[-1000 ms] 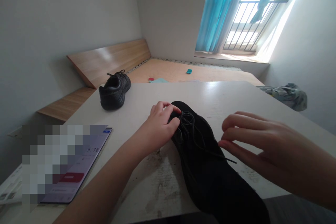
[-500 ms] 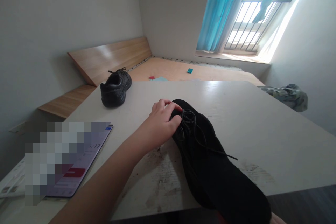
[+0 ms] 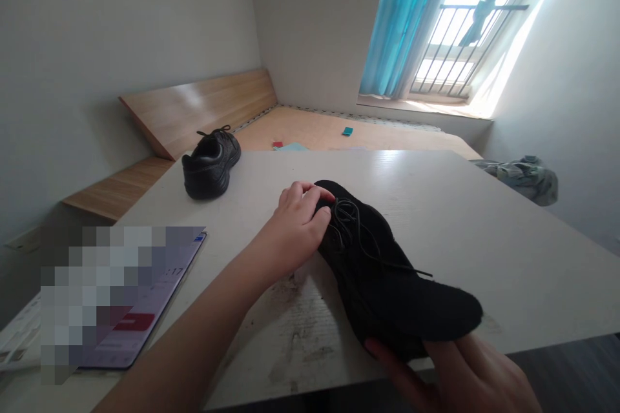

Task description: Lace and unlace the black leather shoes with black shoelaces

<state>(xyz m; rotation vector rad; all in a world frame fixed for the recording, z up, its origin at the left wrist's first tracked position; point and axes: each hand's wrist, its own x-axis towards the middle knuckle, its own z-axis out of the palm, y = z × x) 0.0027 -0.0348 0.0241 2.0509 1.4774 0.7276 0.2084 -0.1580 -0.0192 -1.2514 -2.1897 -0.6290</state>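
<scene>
A black shoe [image 3: 341, 271] lies on the white table, its heel end toward me, with loose dark laces [image 3: 361, 232]. Over it rests a long black insole [image 3: 436, 306], whose rounded end sticks out past the shoe at the lower right. My left hand [image 3: 305, 219] grips the toe end of the shoe, fingers curled over it. Down at the table's front edge, my right hand [image 3: 465, 371] is closed on the heel end from below, its fingers partly hidden under the insole.
Another black shoe [image 3: 210, 164] stands at the table's back left. A tablet-like screen [image 3: 140, 322], partly pixelated, lies on the white table [image 3: 484, 219] at the left. Beyond are a bed [image 3: 320, 126] and a bundle of cloth [image 3: 530, 177].
The insole's near end has moved up and left. My right hand has come further into view, with fingers at the shoe's heel. My left hand stays on the toe end.
</scene>
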